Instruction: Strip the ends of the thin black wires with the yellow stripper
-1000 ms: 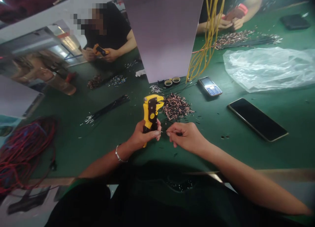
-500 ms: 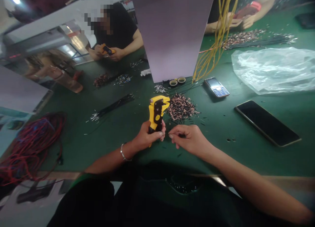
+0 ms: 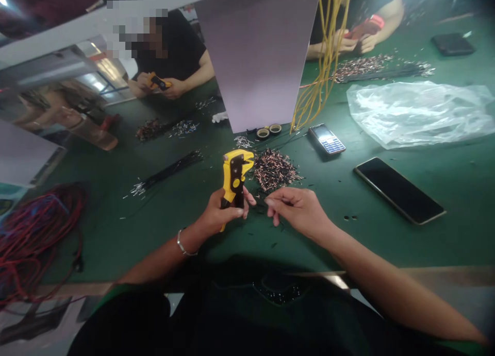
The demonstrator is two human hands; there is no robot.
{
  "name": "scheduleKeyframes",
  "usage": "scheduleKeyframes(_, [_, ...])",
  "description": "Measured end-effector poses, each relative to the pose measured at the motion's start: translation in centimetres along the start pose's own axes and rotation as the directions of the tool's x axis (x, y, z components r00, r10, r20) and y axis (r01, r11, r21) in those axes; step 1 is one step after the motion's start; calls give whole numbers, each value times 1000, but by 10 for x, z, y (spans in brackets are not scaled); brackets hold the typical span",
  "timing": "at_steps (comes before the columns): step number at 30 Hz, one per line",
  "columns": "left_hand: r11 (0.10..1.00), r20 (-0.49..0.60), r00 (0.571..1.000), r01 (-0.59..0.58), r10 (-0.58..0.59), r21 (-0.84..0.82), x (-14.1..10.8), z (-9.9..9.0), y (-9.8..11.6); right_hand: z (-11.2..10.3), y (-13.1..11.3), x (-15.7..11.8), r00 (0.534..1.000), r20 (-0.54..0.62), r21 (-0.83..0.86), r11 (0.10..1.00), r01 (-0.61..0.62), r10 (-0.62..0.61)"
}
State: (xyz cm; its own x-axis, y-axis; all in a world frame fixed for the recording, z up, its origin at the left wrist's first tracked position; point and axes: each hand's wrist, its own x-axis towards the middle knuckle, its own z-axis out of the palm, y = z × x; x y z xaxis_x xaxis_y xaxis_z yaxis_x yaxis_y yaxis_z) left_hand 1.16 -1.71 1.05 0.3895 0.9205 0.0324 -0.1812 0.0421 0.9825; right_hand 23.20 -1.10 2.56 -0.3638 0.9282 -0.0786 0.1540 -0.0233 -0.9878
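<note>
Left hand (image 3: pixel 220 215) clenches the light, rigid yellow wire stripper (image 3: pixel 234 174), best held by its handles (image 3: pixel 236 197); right hand (image 3: pixel 296 209) pinched, contents unclear.

A wire stripper (image 3: pixel 234 176) is coloured yellow and black, and a copper-and-black speckle is shown by the wire scraps (image 3: pixel 275 170) at three o'clock from it. The worktop (image 3: pixel 386 248) is finished in dark green, with yellow cables (image 3: pixel 324 62) seen at one o'clock and a red-and-blue wire coil (image 3: pixel 34 232) at nine o'clock.
</note>
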Motion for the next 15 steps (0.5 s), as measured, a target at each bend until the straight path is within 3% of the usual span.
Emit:
scheduleKeyframes(6, [997, 78, 997, 29, -23, -76, 0, 0, 1, -1, -4, 0, 999, -30, 62, 998, 27, -26])
scheduleKeyframes(15, [970, 109, 990, 115, -93, -212, -3, 3, -6, 1, -5, -1, 997, -68, 145, 989, 39, -29])
